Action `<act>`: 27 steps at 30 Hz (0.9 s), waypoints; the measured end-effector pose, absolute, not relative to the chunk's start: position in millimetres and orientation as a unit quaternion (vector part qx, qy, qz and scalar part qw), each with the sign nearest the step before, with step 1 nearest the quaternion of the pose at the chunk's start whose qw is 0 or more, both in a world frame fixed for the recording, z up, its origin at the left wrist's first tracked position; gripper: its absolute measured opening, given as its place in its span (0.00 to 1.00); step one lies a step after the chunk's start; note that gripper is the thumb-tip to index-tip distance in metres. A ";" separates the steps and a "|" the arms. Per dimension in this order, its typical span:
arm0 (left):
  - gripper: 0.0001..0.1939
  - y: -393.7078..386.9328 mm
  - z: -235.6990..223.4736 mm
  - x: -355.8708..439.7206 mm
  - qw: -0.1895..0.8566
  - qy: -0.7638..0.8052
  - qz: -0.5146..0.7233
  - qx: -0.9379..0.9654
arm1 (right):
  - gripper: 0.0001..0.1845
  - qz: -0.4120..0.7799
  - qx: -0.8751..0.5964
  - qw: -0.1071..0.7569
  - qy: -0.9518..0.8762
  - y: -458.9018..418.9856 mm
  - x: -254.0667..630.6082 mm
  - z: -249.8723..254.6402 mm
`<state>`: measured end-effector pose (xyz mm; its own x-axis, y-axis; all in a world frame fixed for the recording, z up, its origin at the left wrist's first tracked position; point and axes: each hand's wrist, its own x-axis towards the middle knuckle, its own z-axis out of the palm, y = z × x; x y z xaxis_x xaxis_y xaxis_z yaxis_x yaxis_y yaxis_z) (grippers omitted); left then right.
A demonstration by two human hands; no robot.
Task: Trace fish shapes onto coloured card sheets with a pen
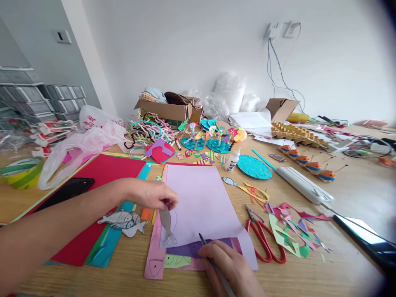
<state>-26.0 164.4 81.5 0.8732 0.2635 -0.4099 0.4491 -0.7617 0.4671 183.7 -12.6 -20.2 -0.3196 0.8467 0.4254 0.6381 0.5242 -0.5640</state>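
Observation:
My left hand (151,194) pinches a grey paper fish cut-out (166,225) by its top end and holds it upright against the lower left corner of a lilac sheet of paper (201,202). My right hand (230,268) is closed round a pencil (206,245), whose tip rests on the lilac sheet near its bottom edge. A faint pencil outline shows beside the fish. Under the lilac sheet lie purple, pink and green sheets (173,260). Another grey fish cut-out (123,220) lies to the left on the red paper.
Red-handled scissors (262,239) and coloured paper scraps (293,227) lie to the right. A glue bottle (232,160), teal discs (254,166), red paper sheets (102,173), a black phone (66,192), tape rolls (21,173), plastic bags and cardboard boxes (168,109) crowd the wooden table.

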 end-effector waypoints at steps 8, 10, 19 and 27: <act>0.14 180.0 121.5 -95.5 0.336 0.298 -0.113 0.887 | 0.11 0.142 -0.461 0.336 -0.809 -14.5 192.3 -12.1; 0.13 180.7 116.3 -110.6 0.335 0.324 -0.110 0.878 | 0.11 0.147 -0.463 0.328 -0.810 -14.8 192.5 -10.9; 0.14 165.2 81.2 -132.9 0.334 0.328 -0.172 0.867 | 0.11 0.152 -0.462 0.331 -0.808 -16.9 190.3 -16.9; 0.12 145.3 77.3 -117.0 0.183 0.382 -0.168 0.890 | 0.10 0.165 -0.474 0.347 -0.793 -18.2 185.2 -13.8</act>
